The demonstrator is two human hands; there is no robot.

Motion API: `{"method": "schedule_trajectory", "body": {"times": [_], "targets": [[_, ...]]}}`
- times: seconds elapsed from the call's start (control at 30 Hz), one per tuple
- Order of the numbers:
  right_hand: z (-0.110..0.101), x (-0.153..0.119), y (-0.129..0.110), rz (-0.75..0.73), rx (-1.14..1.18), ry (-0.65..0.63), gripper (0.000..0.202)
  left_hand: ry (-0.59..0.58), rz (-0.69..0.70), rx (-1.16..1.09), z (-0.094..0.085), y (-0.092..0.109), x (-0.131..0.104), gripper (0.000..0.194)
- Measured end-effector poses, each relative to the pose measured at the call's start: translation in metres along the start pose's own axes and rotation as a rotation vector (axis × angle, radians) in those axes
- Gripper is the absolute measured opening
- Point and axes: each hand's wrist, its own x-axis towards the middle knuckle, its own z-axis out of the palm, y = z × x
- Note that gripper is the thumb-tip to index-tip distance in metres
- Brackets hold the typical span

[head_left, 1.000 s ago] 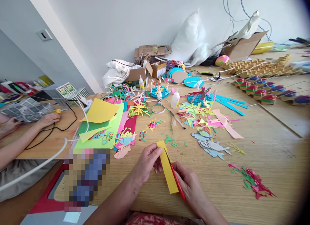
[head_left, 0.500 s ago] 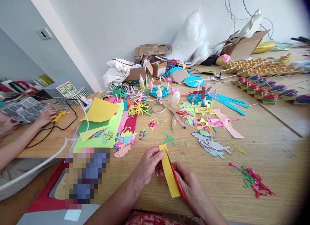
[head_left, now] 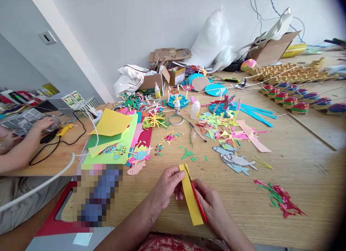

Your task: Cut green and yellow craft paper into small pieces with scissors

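My left hand [head_left: 169, 184] pinches the upper end of a yellow paper strip [head_left: 192, 202], thumb on top and fingers behind it. Red-handled scissors [head_left: 198, 200] are gripped in my right hand [head_left: 209, 197], their blades lying along the strip's right edge near its top. The handle loops are partly hidden by that hand. Beyond my hands lie small green paper scraps [head_left: 187, 153]. Paper fish with grey outlines [head_left: 235, 159] rest farther right, next to thin yellow strips [head_left: 263, 162].
Red and green shreds [head_left: 281, 198] lie at right. Coloured sheets [head_left: 108, 125] and cut fish [head_left: 140, 155] are stacked at left. Glue bottles [head_left: 195, 110], a tape roll [head_left: 176, 119] and painted egg-carton pieces [head_left: 300, 106] stand farther back. Another person's hand [head_left: 44, 124] works at far left.
The yellow strip and both hands sit slightly lower in view, the scissors still at the strip's top edge. At far left the other person's hand has shifted left over the grey object.
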Motion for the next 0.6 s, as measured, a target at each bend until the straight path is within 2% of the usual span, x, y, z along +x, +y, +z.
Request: {"method": "schedule_trajectory", "body": {"times": [0.37,0.6], "targets": [[-0.001,-0.001,0.004,-0.023,-0.001,-0.03,0.032,0.028,0.005,0.015,0.0,-0.002,0.001,0.025],[0.001,-0.001,0.009,-0.015,-0.07,0.011,0.032,0.056,0.04,0.032,-0.011,-0.003,-0.006,0.024]]}}
